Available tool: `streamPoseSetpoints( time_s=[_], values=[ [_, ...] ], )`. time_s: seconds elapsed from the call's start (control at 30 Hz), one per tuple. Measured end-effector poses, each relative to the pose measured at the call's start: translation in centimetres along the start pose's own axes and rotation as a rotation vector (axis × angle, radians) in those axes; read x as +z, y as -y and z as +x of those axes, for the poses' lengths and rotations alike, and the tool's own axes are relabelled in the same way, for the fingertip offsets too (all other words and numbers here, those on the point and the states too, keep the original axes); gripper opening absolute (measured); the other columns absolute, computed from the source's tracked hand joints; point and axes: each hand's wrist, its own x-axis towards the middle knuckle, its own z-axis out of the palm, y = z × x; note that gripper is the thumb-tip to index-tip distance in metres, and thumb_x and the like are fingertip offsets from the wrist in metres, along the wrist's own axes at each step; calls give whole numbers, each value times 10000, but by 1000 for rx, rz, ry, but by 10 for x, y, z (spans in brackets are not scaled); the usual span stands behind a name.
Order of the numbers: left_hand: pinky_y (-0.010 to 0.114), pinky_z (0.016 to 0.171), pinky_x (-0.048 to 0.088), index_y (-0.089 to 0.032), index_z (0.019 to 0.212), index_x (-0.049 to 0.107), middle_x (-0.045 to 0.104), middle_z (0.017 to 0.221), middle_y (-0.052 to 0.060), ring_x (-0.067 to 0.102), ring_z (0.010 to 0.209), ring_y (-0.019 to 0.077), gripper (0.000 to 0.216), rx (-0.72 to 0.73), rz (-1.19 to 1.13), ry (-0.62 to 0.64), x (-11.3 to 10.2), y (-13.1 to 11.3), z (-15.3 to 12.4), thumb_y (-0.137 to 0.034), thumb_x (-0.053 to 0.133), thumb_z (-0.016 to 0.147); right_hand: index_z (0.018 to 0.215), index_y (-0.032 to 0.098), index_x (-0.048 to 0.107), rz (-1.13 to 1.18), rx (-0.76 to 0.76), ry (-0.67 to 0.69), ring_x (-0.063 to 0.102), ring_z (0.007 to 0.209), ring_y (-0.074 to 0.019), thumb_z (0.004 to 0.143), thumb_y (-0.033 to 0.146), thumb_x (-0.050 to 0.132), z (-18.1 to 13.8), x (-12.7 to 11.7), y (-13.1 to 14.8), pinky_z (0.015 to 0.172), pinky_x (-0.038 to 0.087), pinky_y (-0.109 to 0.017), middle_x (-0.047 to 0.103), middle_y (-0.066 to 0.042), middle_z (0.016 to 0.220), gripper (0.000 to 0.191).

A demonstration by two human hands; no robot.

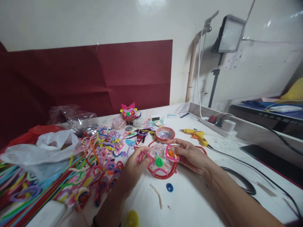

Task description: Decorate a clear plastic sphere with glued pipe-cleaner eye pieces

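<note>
A person's left hand (134,165) and right hand (189,156) are flanking a clear dome (166,163)

At a white table (191,205), the left hand is pinching a pink loop (143,154) between thumb and fingers at the dome's left edge. The right hand is gripping a pink-edged piece (170,154) with an orange centre, holding it over the dome's right side; whether either piece is touching the dome cannot be told. The dome is showing a red rim and is carrying a green disc (159,162) near its middle.

Closer to the person, a blue ring (169,187) and a cream strip (157,196) are lying on the table. Just beyond the dome, a red-rimmed bowl (165,134) is standing, with a yellow glue gun (197,135) resting to its right. To the left, a tangle of coloured fuzzy stems (101,148) is spreading beside a white plastic bag (42,151). Farther back, a pink-eared figure (129,113) is standing near a small digital timer (155,119).
</note>
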Motion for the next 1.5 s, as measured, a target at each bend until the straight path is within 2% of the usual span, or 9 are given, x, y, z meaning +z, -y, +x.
streamPoseSetpoints(
  time_s=[0.17,0.37,0.5,0.6,0.7,0.93,1.1,1.23,1.5],
  values=[
    [265,756,426,-193,1047,624,677,822,-3,604,783,167,324,6,18,-1,-1,2,2,-284,631,736,928,167,644,-112,-47,-51,510,580,-64,611,357,873,0,4,0,574,425,-181,598,46,663,434],
    [270,758,429,-207,1041,629,666,834,-5,603,800,177,311,-1,69,10,-3,4,4,-291,642,742,967,162,633,-348,-133,-41,419,560,-61,676,422,797,2,4,-3,519,284,-199,557,50,698,423],
    [270,754,439,-208,1049,631,663,875,11,601,821,186,323,-6,83,68,-8,8,7,-305,667,744,977,162,613,-447,-166,-21,409,581,-74,711,468,753,4,1,-7,522,275,-213,532,43,708,429],
    [272,773,445,-199,1059,638,670,959,39,606,877,199,356,-1,48,104,-12,17,13,-317,699,729,995,151,595,-506,-157,-23,388,564,-78,707,550,728,5,1,-9,511,264,-221,505,44,673,509],
    [276,786,445,-193,1065,620,666,955,37,606,881,192,357,-6,73,143,-15,25,18,-310,696,737,1000,137,594,-553,-158,-37,357,541,-75,690,598,718,7,2,-11,495,233,-227,480,50,635,569],
    [306,843,448,-202,1169,605,664,1035,49,609,939,204,406,30,154,181,-16,27,18,-259,659,771,981,125,611,-639,-201,-53,349,549,-85,692,613,695,5,5,-9,515,254,-245,469,47,631,573],
    [312,927,431,-218,1188,603,650,1150,53,589,1073,228,382,77,258,194,-18,25,16,-294,635,815,957,138,596,-694,-228,-43,359,584,-97,731,589,659,4,4,-6,524,267,-247,458,39,662,509],
    [318,934,440,-202,1189,593,645,1160,56,591,1078,231,382,109,325,235,-20,23,18,-324,624,829,961,133,586,-728,-245,-28,371,618,-106,759,552,638,5,3,-6,543,293,-245,467,22,705,469],
    [349,987,438,-183,1262,548,608,1278,92,568,1167,248,451,129,415,281,-24,22,17,-375,584,856,1046,125,586,-781,-277,-10,431,673,-131,816,465,590,4,0,-5,599,363,-258,558,-33,842,411]
  ],
)
